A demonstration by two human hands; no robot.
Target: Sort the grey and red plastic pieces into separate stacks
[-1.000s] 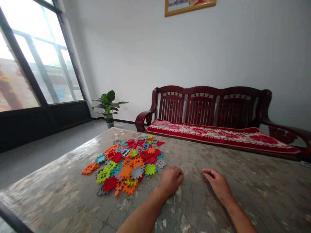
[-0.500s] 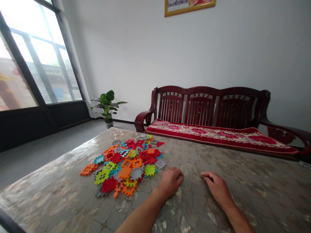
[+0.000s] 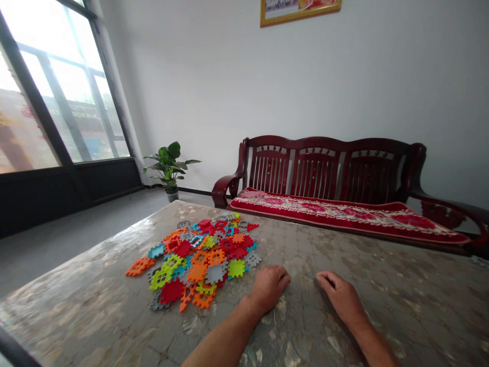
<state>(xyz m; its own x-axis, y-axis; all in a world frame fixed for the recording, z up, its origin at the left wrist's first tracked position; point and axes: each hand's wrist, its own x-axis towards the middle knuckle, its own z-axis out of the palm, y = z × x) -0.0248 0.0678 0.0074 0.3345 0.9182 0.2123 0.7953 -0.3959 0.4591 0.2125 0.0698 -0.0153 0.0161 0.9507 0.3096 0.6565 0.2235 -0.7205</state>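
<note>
My left hand (image 3: 270, 286) rests on the patterned tabletop (image 3: 305, 326), its fingers curled in and nothing seen in them. Just left of it lies a loose pile of flat, notched plastic pieces in red, orange, green, blue and grey. A green square piece (image 3: 236, 268) and a grey window-like piece (image 3: 252, 259) are the nearest to that hand. My right hand (image 3: 338, 291) lies on the table farther right, apart from the pile, with its fingers closed together and no object visible in them. Neither hand touches a piece.
Behind the table's far edge stands a dark red wooden bench (image 3: 315, 171) with a red floral cover (image 3: 344, 214). A potted plant (image 3: 170, 165) is on the floor at the back left, near a large window (image 3: 69, 97). A gold-framed picture (image 3: 301, 20) hangs on the wall.
</note>
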